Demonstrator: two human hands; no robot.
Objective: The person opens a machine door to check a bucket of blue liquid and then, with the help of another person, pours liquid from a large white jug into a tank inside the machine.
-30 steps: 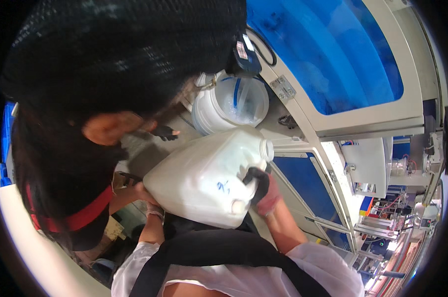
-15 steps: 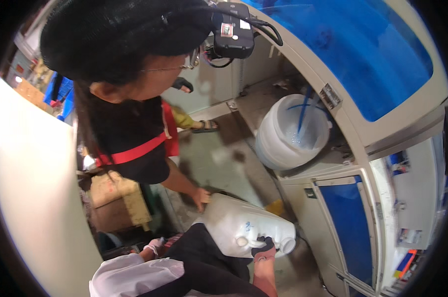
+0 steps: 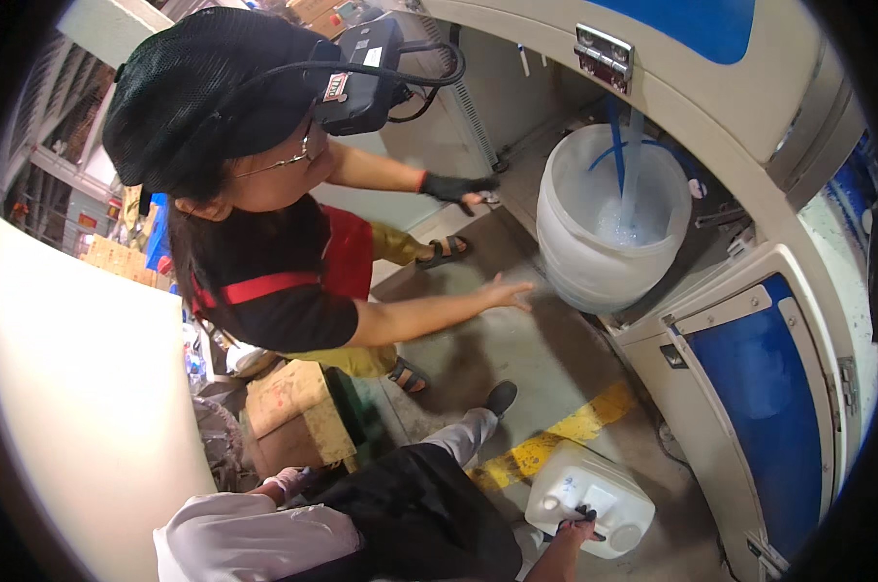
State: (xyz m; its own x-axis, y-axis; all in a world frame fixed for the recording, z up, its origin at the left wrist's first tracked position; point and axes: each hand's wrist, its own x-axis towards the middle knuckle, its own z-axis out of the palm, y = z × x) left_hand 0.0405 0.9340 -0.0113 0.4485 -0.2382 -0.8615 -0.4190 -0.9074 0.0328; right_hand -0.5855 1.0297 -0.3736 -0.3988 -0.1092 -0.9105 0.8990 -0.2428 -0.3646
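My right hand, in a partly dark glove, is closed around the handle of a white plastic jerrycan. The can is upright, low over the floor at lower right; whether its base touches the floor I cannot tell. My left hand, in a pale glove, is beside a cardboard box; its fingers are too small and partly hidden to read. A large white plastic barrel stands inside the machine's opening, with a blue hose and a clear tube going down into bubbly liquid.
A co-worker in a red apron stands at left, with a gloved hand and a bare hand stretched toward the barrel. A blue-panelled machine door is on the right. Yellow tape crosses the floor.
The jerrycan has gone from lying tilted across in front of me to upright and lower right. The co-worker has let go of it and now reaches toward the barrel. My view has shifted.
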